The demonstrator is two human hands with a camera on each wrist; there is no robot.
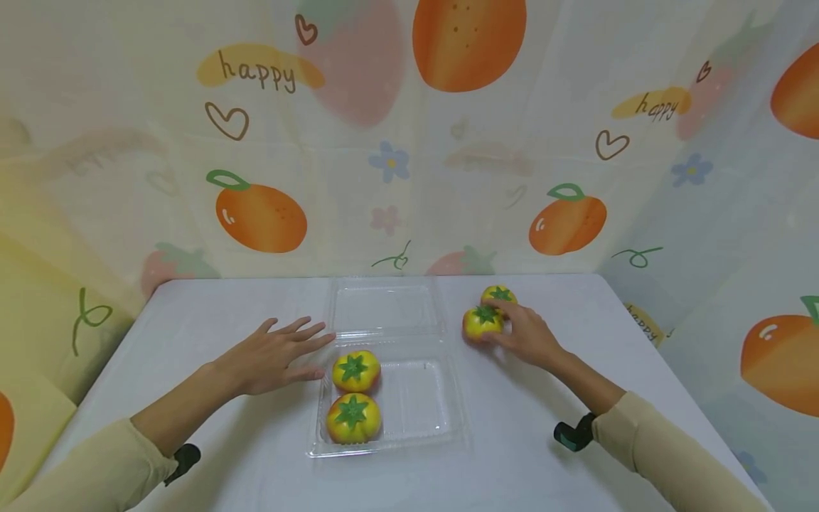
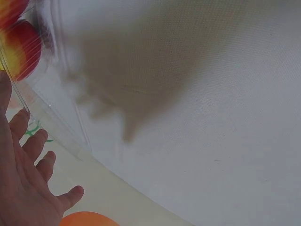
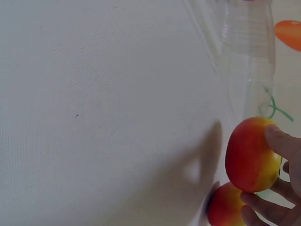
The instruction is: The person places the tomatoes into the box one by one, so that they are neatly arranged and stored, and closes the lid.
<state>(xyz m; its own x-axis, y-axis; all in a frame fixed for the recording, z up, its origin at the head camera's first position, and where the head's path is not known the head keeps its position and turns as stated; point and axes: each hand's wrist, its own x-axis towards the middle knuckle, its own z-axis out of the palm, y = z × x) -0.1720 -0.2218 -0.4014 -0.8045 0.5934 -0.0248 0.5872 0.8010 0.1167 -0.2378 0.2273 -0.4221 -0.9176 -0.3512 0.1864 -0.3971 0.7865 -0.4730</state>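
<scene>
My right hand pinches a yellow-and-red persimmon with a green leafy top between thumb and fingers. Just behind it sits another persimmon, partly covered by the fingers; its red underside also shows in the right wrist view. Left of these, a clear plastic clamshell box lies with its lid folded back. Two persimmons, a rear one and a front one, stand in its left half. My left hand hovers with spread fingers, its fingertips right at the box's left edge.
A white-covered table carries everything. Behind it hangs a curtain printed with fruit and hearts. Dark wrist cameras are worn on the left wrist and the right wrist.
</scene>
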